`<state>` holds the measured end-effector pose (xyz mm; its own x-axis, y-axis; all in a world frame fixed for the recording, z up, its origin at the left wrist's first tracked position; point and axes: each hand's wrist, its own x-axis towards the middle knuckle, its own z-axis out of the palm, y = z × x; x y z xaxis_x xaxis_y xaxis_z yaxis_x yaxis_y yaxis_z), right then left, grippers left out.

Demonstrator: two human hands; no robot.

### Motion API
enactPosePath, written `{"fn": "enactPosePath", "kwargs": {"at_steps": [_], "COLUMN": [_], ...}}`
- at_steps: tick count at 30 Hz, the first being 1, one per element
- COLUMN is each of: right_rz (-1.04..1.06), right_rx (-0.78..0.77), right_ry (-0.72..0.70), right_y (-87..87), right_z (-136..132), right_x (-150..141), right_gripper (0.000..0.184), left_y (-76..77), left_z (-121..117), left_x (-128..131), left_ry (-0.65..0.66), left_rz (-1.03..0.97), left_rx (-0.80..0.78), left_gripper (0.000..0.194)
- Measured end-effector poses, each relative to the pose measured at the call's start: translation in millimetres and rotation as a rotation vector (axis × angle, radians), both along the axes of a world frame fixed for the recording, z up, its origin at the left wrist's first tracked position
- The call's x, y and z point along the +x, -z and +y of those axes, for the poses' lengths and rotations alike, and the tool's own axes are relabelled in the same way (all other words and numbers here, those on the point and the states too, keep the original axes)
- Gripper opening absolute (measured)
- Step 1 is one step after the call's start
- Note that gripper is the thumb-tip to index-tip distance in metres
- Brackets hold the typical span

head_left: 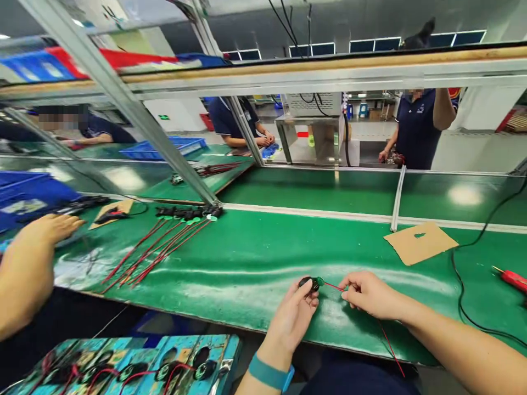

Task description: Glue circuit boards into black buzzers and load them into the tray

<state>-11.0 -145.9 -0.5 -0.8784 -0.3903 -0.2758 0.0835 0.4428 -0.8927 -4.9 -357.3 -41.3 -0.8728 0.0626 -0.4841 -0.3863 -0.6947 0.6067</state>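
Observation:
My left hand [294, 312], with a teal band at the wrist, grips a small round black part with a green circuit board [316, 283] over the green bench. From that board a red wire [332, 286] runs to the right. My right hand [366, 293] pinches the wire between thumb and fingers, and its loose end hangs down past the bench's front edge. Below on the left, a worn turquoise fixture [234, 351] holds several similar round black parts with red wires.
Black parts with long red wires [154, 255] lie in a row on the left. A co-worker's hand [45, 236] reaches in beside a blue bin [28, 200]. Cardboard [420, 242], a black cable [459, 291] and a red-handled tool [513, 278] lie right. Metal posts [135, 118] cross ahead.

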Motion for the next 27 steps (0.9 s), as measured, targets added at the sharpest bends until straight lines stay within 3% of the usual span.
{"fn": "enactPosePath", "kwargs": {"at_steps": [4,7,9,13,18,22,27], "right_rz": [0.147,0.330,0.417,0.476,0.516,0.507,0.488], "right_rx": [0.108,0.228,0.284,0.377,0.413,0.422,0.419], "right_ry": [-0.047,-0.161,-0.244,-0.359,-0.426,-0.426,-0.426], "right_y": [-9.6,-19.7,-26.0,-30.5,-22.4,-19.0,-20.3], "right_z": [3,4,3,1,0,1,1], "right_x": [4,5,5,7,8,5,1], "right_gripper": [0.015,0.018,0.020,0.018,0.018,0.016,0.016], "left_y": [7.1,13.1,17.1,22.4,26.3,28.5,25.3], "left_z": [-9,-14,-14,-8,-5,-3,1], "left_x": [26,41,50,60,66,68,71], "left_ry": [0.109,0.230,0.280,0.273,0.257,0.301,0.329], "left_rz": [0.011,0.088,0.154,0.252,0.274,0.300,0.324], "left_rx": [-0.035,-0.148,-0.245,-0.331,-0.470,-0.565,-0.661], "left_gripper": [0.039,0.051,0.048,0.036,0.056,0.037,0.032]}}
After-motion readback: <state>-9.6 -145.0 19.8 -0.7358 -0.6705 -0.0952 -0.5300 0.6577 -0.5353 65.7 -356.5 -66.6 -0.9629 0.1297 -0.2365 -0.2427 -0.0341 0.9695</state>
